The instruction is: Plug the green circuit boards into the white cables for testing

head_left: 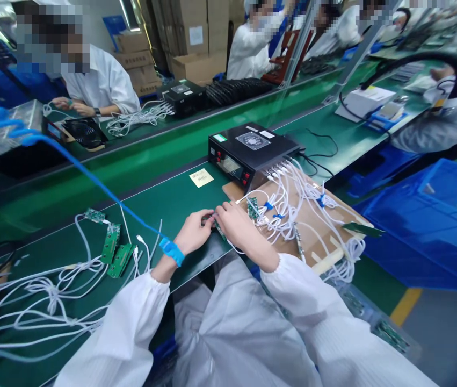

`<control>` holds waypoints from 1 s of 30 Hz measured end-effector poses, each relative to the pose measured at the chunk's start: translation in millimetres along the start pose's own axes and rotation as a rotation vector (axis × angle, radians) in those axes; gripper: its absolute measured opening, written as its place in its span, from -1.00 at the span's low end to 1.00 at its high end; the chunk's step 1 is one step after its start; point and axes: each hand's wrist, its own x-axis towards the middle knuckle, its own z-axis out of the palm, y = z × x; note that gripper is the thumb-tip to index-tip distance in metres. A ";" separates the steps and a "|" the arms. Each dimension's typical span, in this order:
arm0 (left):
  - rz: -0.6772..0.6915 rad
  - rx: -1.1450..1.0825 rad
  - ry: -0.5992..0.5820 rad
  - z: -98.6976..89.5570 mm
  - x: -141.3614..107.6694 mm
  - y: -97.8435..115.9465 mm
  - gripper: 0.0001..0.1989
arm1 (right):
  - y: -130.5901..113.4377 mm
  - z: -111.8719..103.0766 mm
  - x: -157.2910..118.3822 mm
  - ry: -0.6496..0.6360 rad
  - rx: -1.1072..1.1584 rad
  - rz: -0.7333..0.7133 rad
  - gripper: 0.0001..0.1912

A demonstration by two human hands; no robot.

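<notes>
My left hand point(194, 231), with a blue band on its wrist, and my right hand point(236, 224) meet over the bench's front edge. Both have their fingers closed in a pinch on a small green circuit board point(220, 233), most of it hidden by the fingers. A white cable runs below my right hand. Just right of that hand, another green board point(253, 208) lies among white cables point(288, 209) on a cardboard sheet point(312, 244). To the left, several green boards point(110, 243) lie beside loose white cables point(53, 295).
A black box with a display point(248, 153) stands behind the cardboard, white cables plugged in. A yellow note point(201, 178) lies left of it. A coiled blue cord point(91, 174) stretches to my wrist. Blue bins point(433, 226) stand right. Co-workers point(103, 80) sit across the bench.
</notes>
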 end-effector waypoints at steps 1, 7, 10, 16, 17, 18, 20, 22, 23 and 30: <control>-0.005 -0.075 0.051 2.3 -3.9 -0.8 -0.72 | 0.7 -4.0 -1.4 -0.017 0.047 0.006 -0.76; 0.206 -0.275 0.311 41.8 -20.8 -0.4 -0.67 | 17.9 -20.5 -16.8 -0.073 0.551 0.004 -0.82; 0.298 -0.342 0.365 71.7 -18.9 -1.9 -0.57 | 29.3 -19.9 -20.9 -0.120 0.767 -0.003 -0.79; 0.392 -0.385 0.645 111.6 -4.2 -2.7 -0.42 | 42.7 -16.8 -19.9 -0.118 0.729 -0.049 -0.73; 0.393 -0.380 0.685 115.3 -2.8 -1.9 -0.42 | 43.7 -16.8 -19.2 -0.118 0.725 -0.063 -0.73; 0.391 -0.371 0.717 118.4 -2.0 -1.0 -0.41 | 44.7 -16.9 -18.6 -0.122 0.726 -0.073 -0.71; 0.393 -0.345 0.758 123.0 -1.6 0.4 -0.43 | 46.9 -17.0 -17.8 -0.148 0.739 -0.075 -0.67; 0.400 -0.329 0.770 125.6 -1.7 0.8 -0.45 | 49.9 -17.0 -17.8 -0.169 0.768 -0.061 -0.63; 0.405 -0.327 0.763 126.0 -1.5 0.5 -0.45 | 51.5 -17.0 -18.1 -0.170 0.787 -0.057 -0.63; 0.138 -0.638 0.842 114.9 1.0 -5.5 -0.39 | 48.3 -12.6 -29.4 -0.121 0.835 -0.199 -0.74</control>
